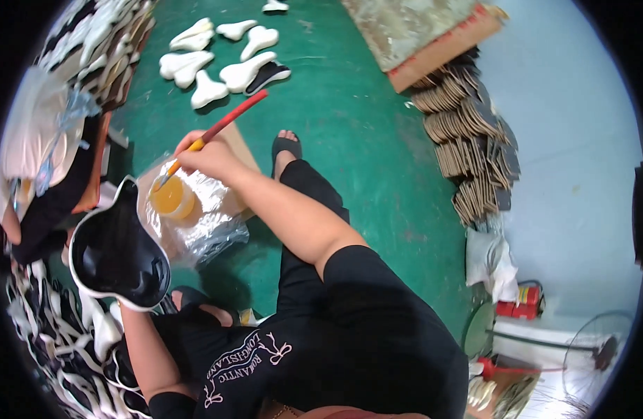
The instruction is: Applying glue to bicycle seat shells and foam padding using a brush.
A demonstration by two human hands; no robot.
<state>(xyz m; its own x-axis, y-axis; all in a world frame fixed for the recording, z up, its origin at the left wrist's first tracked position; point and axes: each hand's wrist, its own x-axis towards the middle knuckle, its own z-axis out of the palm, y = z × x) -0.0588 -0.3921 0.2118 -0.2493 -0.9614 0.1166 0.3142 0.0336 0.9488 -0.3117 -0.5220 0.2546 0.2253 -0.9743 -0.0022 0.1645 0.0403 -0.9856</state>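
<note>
My left hand point(129, 306) holds up a bicycle saddle point(119, 244), its black hollow underside facing me and its white rim curling round; the fingers are hidden beneath it. In my right hand point(210, 159) is a paintbrush point(232, 115) with a red and yellow handle, tilted so its tip points down and left. That tip is at a tub of amber-yellow liquid point(173, 200); whether it touches the liquid I cannot tell. Under the tub lies shiny clear plastic point(220, 202) on a brown board point(241, 150). The saddle hangs just left of the tub.
Several white saddles point(248, 72) lie on the green floor point(363, 133) ahead. More saddles are piled at lower left point(63, 335) and upper left. A co-worker point(42, 153) sits at left. Stacked brown-and-black pieces point(468, 140), a fire extinguisher point(522, 302) and a fan point(604, 353) line the right.
</note>
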